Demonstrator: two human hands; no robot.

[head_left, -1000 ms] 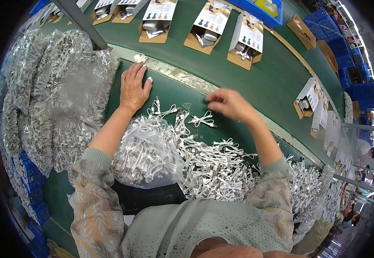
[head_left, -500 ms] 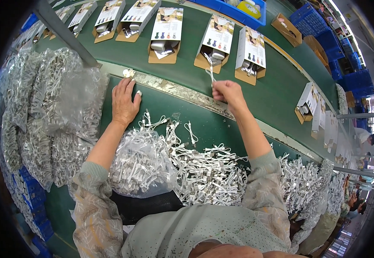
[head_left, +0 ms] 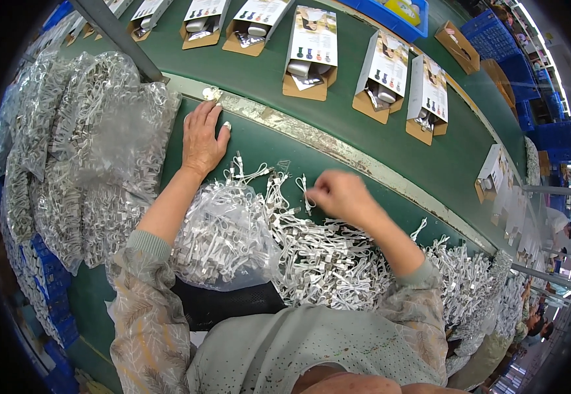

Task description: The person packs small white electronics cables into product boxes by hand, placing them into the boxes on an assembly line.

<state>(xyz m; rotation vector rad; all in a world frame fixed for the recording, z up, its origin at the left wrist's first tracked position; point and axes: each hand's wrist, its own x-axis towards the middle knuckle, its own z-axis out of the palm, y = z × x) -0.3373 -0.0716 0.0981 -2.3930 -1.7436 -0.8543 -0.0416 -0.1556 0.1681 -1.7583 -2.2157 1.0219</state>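
My left hand (head_left: 203,141) rests palm down on the green worktop, fingers stretched toward the pale, worn rail (head_left: 266,113). White coverings sit on its thumb and a fingertip. Curled and blurred, my right hand (head_left: 344,196) is over the worktop with its fingertips at the edge of a white looped USB cable (head_left: 302,187). Whether it grips the cable cannot be made out. Below spreads a heap of white USB cables (head_left: 328,262). A clear plastic bag full of cables (head_left: 220,236) lies left of the heap.
Past the rail, a green conveyor (head_left: 246,79) carries open white boxes (head_left: 312,46) with brown flaps and white items inside. Stacked bags of cables (head_left: 111,131) fill the left, beside a metal post (head_left: 118,39). A blue bin (head_left: 390,16) stands at the far side.
My right hand has left the box where it held a white cable and come down to the loose cable. The boxes have shifted right. My left hand stays by the rail.
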